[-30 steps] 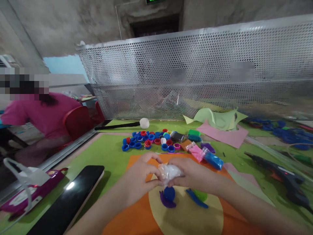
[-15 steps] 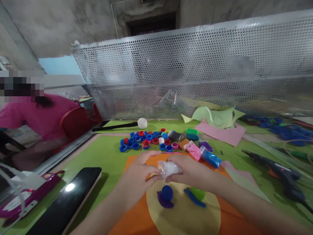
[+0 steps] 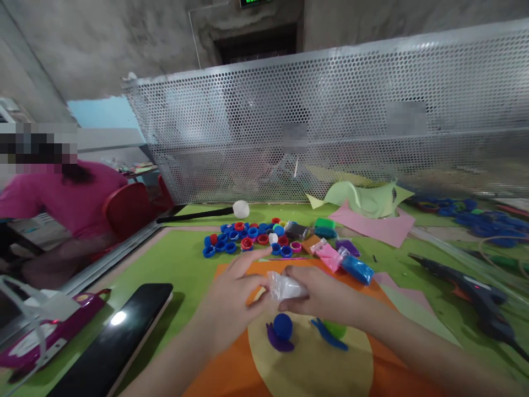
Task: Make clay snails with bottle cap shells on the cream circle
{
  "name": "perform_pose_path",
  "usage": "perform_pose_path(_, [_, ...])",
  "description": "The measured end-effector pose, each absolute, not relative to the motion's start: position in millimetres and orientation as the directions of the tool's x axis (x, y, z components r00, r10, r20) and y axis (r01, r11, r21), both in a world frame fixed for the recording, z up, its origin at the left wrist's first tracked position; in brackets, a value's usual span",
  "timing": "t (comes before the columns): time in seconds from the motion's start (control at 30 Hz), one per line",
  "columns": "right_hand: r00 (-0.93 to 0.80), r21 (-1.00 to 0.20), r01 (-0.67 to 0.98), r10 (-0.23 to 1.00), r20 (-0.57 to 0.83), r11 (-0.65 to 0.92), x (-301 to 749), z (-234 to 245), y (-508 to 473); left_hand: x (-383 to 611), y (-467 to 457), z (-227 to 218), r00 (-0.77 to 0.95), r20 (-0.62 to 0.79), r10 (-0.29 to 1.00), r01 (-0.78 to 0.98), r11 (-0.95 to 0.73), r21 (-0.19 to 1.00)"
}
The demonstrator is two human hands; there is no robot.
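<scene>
Between my two hands is a small clear packet of white clay (image 3: 291,288), held above an orange sheet (image 3: 223,364). My right hand (image 3: 320,289) is closed round the packet's right side. Thumb and fingers of my left hand (image 3: 239,289) pinch its crinkled left end. Below the hands, a pale yellow paper round (image 3: 306,369) lies on the orange sheet. On it sit a snail shape with a blue ball (image 3: 283,326) and purple body (image 3: 278,339), and another with a green ball (image 3: 335,330) and blue body (image 3: 328,335).
Coloured bottle caps (image 3: 231,237) are heaped beyond my hands. Right of them lie pink (image 3: 329,256) and blue (image 3: 357,267) packets. A black glue gun (image 3: 467,292) rests at right, a phone (image 3: 119,336) and purple power strip (image 3: 53,331) at left. A perforated metal screen (image 3: 330,121) stands behind.
The packet has tilted slightly in my fingers, and my left fingers have shifted a little at its end. The things on the table have stayed in place.
</scene>
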State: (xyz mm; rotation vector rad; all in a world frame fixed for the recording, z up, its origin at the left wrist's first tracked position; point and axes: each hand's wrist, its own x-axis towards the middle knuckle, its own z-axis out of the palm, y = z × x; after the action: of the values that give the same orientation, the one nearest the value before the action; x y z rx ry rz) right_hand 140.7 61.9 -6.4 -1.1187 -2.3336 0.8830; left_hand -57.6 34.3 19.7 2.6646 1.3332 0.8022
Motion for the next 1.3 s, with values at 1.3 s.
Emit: perform_pose_path(1.3, [-0.497,-0.906,0.314,0.862,0.098,0.285,141,2,68,-52,31,18,0.32,0.424,0.848,0.625,-0.525,0.577])
